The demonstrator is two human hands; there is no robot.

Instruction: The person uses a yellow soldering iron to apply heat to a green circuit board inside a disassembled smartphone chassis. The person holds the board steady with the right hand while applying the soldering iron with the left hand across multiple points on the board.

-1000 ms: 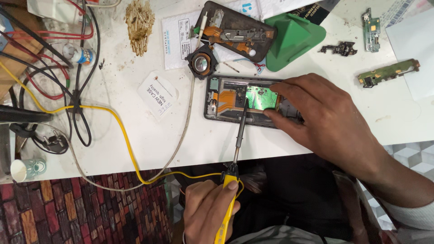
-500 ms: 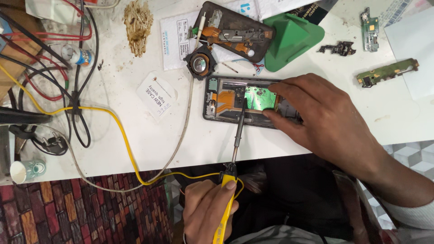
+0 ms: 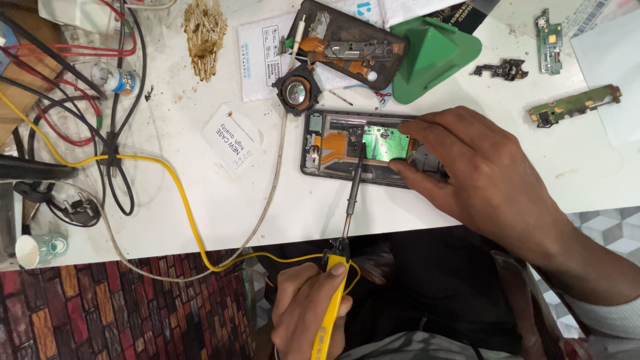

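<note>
An opened black phone (image 3: 333, 143) lies on the white table (image 3: 220, 207), with orange flex cables and a green board showing inside. My right hand (image 3: 487, 173) rests on the phone's right half, its fingers and thumb pressing on the frame. My left hand (image 3: 303, 313), below the table's edge, grips the yellow handle of a soldering iron (image 3: 350, 193). The iron's dark tip reaches up to the middle of the phone's inside, just left of my right thumb.
A yellow cable (image 3: 180, 193) loops over the table among black and red wires (image 3: 113, 133). Behind the phone lie a second opened phone (image 3: 347, 47), a green triangular stand (image 3: 433, 57), a round black part (image 3: 297, 90) and loose circuit boards (image 3: 573, 105). A paper cup (image 3: 37, 250) stands at the near left edge.
The iron's tip has shifted slightly over the phone's inside. Both hands keep their hold, and the view has moved a little.
</note>
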